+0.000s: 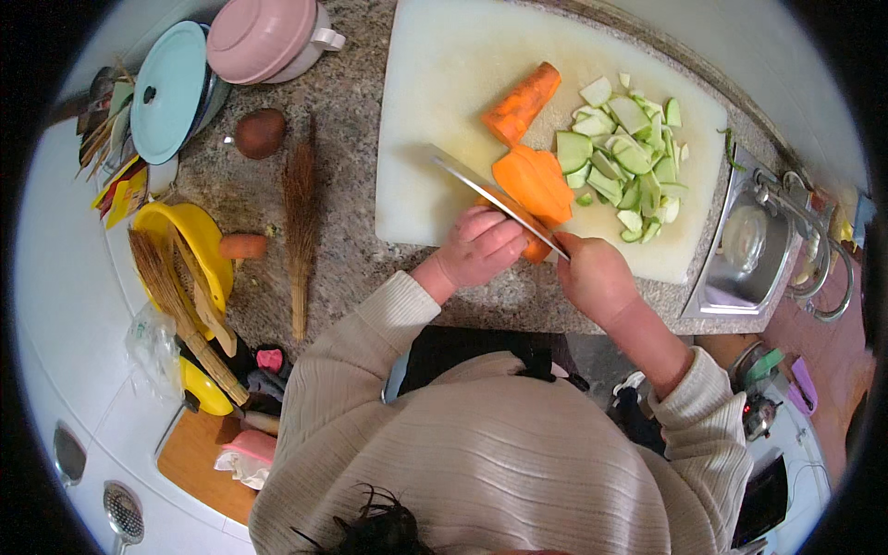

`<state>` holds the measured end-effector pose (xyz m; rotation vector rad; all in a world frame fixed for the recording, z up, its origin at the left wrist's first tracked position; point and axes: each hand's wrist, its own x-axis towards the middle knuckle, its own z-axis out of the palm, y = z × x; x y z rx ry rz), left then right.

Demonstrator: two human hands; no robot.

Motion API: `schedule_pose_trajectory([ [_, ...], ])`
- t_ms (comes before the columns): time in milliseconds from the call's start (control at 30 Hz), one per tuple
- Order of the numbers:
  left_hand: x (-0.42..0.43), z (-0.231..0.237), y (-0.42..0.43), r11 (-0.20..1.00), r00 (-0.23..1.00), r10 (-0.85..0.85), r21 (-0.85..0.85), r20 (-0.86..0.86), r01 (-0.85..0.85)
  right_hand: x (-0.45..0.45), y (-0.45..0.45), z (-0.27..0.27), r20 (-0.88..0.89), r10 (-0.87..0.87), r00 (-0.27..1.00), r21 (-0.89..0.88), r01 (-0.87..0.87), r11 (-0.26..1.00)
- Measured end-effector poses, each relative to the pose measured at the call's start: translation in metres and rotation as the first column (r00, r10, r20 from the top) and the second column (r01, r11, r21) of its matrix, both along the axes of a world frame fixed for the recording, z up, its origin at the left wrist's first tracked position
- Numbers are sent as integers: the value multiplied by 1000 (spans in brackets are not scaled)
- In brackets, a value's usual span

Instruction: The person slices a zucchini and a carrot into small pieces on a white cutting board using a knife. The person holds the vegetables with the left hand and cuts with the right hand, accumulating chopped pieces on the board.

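On a white cutting board (444, 90), my right hand (598, 281) grips a kitchen knife (496, 201), its blade pointing to the upper left. The blade lies over a carrot piece (536, 248). My left hand (483, 246) holds that piece on the near side of the blade, fingers curled close to the metal. Just beyond the knife lie overlapping carrot slices (533, 182), and a thick carrot chunk (522, 104) rests farther up. A heap of cut pale green vegetable pieces (631, 156) covers the board's right part.
A steel sink (746, 250) is at the right. Left of the board lie a straw brush (300, 222), a carrot end (243, 245) and a brown round object (260, 133). Farther left stand a yellow basket (220, 277), a pot with a light blue lid (168, 90) and a pink-lidded container (260, 35).
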<state>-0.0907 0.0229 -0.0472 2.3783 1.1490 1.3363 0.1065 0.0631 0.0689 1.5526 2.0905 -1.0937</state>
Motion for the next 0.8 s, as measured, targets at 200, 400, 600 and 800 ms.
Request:
schedule_pose_trajectory([
  [200,2,-2,-2,999,999,38,9,-5,-38,22,-13,70,-59,-48,997,-47,45,998],
  [400,1,0,-1,1000,1000,28,10,-14,-27,29,-19,82,38,-50,998,-91,53,994],
  [600,-3,-4,-4,999,1000,-17,-51,22,18,29,-21,75,61,-27,998,-95,33,995],
  [800,-2,-11,-16,989,1000,21,-147,20,-17,31,-24,77,45,-37,998,-144,43,989],
])
